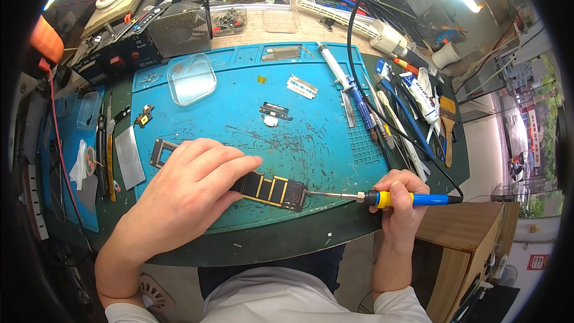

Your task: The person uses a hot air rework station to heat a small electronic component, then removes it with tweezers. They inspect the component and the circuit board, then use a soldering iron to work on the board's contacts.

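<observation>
A black circuit board (277, 192) with gold-edged sections lies at the near side of the blue work mat (239, 133). Over its left part curls my left hand (200, 179), thumb and fingers closed on the board; they hide that end. A dark frame-like piece (160, 152) shows beyond the knuckles. My right hand (399, 198) grips a blue and yellow soldering iron (429, 199), its cable running up from the handle's end. The iron's thin tip reaches left to the board's right edge and appears to touch it. Small black and silver parts (275, 111) lie farther up the mat.
A clear plastic tray (191, 81) and a razor blade (302, 87) are on the mat. Syringes, tweezers, brushes and a white tube (420, 96) crowd the right side. A black box-shaped device (116, 54) stands at the back left. The black cable (351, 42) hangs across the right.
</observation>
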### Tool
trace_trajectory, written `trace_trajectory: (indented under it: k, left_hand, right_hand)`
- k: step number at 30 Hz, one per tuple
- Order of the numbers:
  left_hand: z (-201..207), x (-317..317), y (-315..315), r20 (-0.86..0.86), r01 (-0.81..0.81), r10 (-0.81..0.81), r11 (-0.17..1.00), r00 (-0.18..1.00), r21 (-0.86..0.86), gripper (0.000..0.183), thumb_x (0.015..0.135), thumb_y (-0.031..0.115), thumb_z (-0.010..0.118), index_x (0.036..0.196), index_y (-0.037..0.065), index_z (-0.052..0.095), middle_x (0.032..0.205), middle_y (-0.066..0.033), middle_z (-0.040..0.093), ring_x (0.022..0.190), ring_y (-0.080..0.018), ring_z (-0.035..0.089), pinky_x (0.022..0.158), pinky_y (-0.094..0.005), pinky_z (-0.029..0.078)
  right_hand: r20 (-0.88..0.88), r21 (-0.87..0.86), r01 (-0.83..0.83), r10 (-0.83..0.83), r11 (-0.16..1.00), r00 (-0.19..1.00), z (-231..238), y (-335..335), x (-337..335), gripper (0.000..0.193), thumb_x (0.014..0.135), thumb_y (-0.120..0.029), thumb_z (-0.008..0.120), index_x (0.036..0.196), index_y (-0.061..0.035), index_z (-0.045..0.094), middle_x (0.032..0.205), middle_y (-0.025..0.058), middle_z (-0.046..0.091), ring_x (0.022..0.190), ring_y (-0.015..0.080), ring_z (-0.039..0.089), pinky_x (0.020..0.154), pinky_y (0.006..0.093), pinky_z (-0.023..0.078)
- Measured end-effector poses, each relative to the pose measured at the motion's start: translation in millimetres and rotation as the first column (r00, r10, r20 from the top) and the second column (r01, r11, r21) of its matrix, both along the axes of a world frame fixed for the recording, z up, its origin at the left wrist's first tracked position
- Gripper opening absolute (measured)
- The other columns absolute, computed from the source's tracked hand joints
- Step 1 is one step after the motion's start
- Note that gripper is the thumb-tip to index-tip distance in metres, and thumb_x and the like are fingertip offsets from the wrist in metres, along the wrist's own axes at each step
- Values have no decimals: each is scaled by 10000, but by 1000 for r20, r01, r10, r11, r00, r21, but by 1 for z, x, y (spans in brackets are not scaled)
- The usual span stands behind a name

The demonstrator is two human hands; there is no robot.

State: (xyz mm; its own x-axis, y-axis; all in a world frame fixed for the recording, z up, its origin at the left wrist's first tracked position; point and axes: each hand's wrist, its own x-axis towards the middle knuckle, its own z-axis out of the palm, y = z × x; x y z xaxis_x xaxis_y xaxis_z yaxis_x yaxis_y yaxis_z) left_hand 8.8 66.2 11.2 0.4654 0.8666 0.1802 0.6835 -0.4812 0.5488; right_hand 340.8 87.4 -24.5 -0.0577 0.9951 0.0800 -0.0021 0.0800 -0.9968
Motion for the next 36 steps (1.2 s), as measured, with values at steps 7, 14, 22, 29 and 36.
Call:
trace_trajectory:
  k: [7, 14, 22, 29, 36]
  left_hand:
    - [-1, -1, -1, 0, -1, 1, 1000, 1000, 3, 540, 761, 17, 798, 1275, 34, 633, 1168, -121, 657, 1107, -334, 607, 985, -438, 468]
    - [-1, -1, -1, -3, -4, 4, 1000, 1000, -6, 536, 764, 20, 798, 1274, 33, 633, 1172, -124, 658, 1110, -335, 607, 986, -440, 467]
    - [-1, -1, 0, 0, -2, 2, 1000, 1000, -9, 537, 763, 17, 798, 1274, 33, 632, 1174, -123, 658, 1114, -334, 608, 992, -440, 466]
    - [-1, -1, -1, 3, -6, 6, 1000, 1000, -13, 538, 761, 14, 798, 1273, 34, 633, 1174, -122, 658, 1116, -335, 608, 998, -442, 465]
    - [-1, -1, -1, 2, -3, 3, 1000, 1000, -18, 538, 763, 13, 794, 1275, 32, 631, 1179, -124, 656, 1121, -337, 605, 1002, -443, 464]
  right_hand:
    - [-3, 5, -16, 16, 1000, 1000, 0, 0, -1, 198, 906, -96, 610, 839, 61, 710, 692, 90, 618, 537, 135, 593, 492, 239, 467]
    - [-6, 3, 6, -6, 1000, 1000, 1, 1, -3, 197, 908, -95, 607, 841, 59, 710, 693, 90, 618, 538, 134, 592, 495, 238, 473]
    - [-6, 7, -3, 3, 1000, 1000, -1, 0, -1, 189, 908, -85, 603, 843, 57, 710, 692, 89, 617, 537, 132, 591, 499, 241, 476]
    - [14, 16, -40, 39, 999, 999, 1, 0, 0, 193, 914, -90, 607, 849, 59, 710, 686, 88, 611, 537, 133, 586, 507, 244, 474]
    - [6, 20, -28, 28, 999, 1000, -1, 0, -1, 200, 920, -102, 614, 855, 59, 713, 682, 90, 613, 540, 133, 590, 508, 243, 469]
